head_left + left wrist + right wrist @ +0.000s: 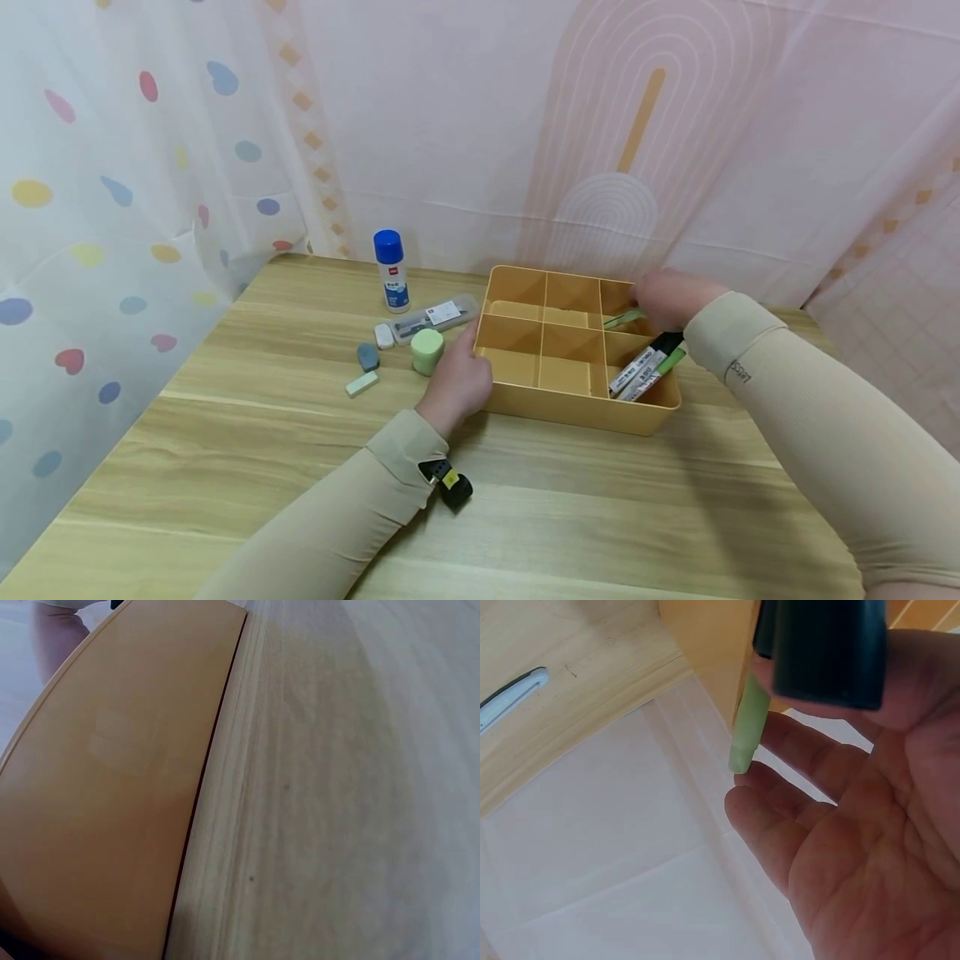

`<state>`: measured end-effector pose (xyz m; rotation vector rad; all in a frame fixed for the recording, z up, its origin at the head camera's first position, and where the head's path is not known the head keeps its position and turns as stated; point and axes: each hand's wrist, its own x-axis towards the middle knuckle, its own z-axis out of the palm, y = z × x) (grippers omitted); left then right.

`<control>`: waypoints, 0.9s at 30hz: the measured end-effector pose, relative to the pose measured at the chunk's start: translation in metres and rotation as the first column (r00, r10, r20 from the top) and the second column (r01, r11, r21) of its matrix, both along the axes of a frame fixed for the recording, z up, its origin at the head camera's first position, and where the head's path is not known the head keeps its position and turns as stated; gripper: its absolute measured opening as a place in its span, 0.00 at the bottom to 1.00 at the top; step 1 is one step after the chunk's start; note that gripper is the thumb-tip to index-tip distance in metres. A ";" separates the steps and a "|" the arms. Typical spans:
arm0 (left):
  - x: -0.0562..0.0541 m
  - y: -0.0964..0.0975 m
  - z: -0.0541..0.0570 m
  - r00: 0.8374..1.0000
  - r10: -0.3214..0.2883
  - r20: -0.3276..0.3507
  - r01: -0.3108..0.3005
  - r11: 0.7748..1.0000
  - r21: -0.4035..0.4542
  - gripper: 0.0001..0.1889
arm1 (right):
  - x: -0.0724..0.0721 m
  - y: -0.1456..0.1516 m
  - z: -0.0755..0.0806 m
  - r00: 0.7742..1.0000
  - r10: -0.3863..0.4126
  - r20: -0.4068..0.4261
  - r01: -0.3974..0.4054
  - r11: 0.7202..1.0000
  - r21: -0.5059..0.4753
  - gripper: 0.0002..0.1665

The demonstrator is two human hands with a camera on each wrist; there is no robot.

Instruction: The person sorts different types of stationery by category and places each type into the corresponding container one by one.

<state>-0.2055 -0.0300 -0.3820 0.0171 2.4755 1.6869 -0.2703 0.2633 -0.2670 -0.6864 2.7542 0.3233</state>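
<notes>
A yellow organizer box (570,408) with several compartments stands on the table. My left hand (459,379) grips its left front corner; in the left wrist view its front wall (112,772) fills the left side. Over the back right compartment is my right hand (671,300), near a pale green strip (624,319) inside. Black-and-white markers (636,373) and a green pen (672,360) lean in the front right compartment. Black caps (829,652) and a green end (748,731) partly cover my right hand (855,817) in the right wrist view, hiding whether thumb and index finger pinch anything.
Left of the box stand a blue-capped glue bottle (392,275) and a light green rounded object (427,350). Near them lie a clear case (435,318) and white (384,336), blue (367,357) and pale green (362,383) erasers. A grey cutter-like tool (514,697) lies beyond the box.
</notes>
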 end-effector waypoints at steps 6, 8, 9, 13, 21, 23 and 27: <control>0.000 -0.001 0.000 1.000 -0.004 -0.007 0.004 1.000 0.006 0.39 | 0.002 0.005 0.002 0.999 -0.051 -0.002 0.051 0.998 -0.033 0.20; 0.000 -0.001 -0.001 1.000 -0.005 -0.009 0.005 1.000 0.009 0.39 | 0.002 0.008 0.003 0.998 -0.063 -0.018 0.062 0.997 -0.056 0.23; -0.001 -0.001 -0.001 1.000 -0.006 -0.011 0.006 1.000 0.009 0.40 | 0.002 0.010 0.004 0.997 -0.070 -0.027 0.068 0.995 -0.073 0.23; -0.002 -0.003 -0.001 1.000 -0.004 -0.003 0.004 1.000 0.023 0.40 | 0.005 0.020 0.008 0.992 -0.120 -0.047 0.111 0.980 -0.168 0.25; -0.002 -0.006 0.002 0.997 0.016 0.079 -0.022 0.997 0.076 0.37 | 0.011 0.056 0.007 0.973 -0.215 -0.080 0.186 0.944 -0.272 0.24; -0.003 -0.007 0.003 0.995 0.019 0.094 -0.027 0.996 0.083 0.36 | 0.011 0.067 0.004 0.969 -0.234 -0.083 0.203 0.939 -0.277 0.24; -0.003 -0.008 0.004 0.994 0.016 0.110 -0.028 0.994 0.105 0.35 | 0.013 0.088 -0.003 0.959 -0.276 -0.057 0.252 0.930 -0.266 0.25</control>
